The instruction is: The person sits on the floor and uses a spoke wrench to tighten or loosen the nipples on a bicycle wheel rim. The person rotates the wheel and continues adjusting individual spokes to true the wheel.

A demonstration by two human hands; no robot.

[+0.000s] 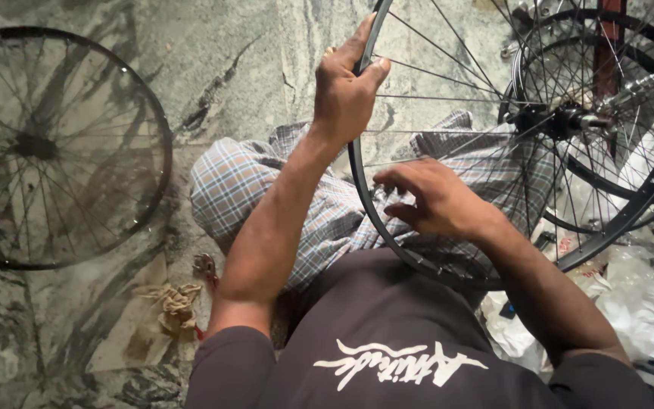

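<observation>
Left hand (pixel 346 87) grips the rim of a black spoked metal bicycle wheel (pixel 387 235) standing over the person's lap; right hand (pixel 433 198), fingers half curled, touches its spokes and holds nothing. Three wheels are countable: this one, a second behind it (pixel 645 201), a third flat on the stone floor (pixel 66 148).

The floor (pixel 251 53) is grey-green stone, veined with dark streaks and cracks and worn pale brown in patches near the lower left. A knot of frayed tan rope (pixel 175 303) lies on it, and crumpled clear plastic bags (pixel 637 295) are heaped along the right edge. The light is dim and soft, leaving the upper left corner in shadow.
</observation>
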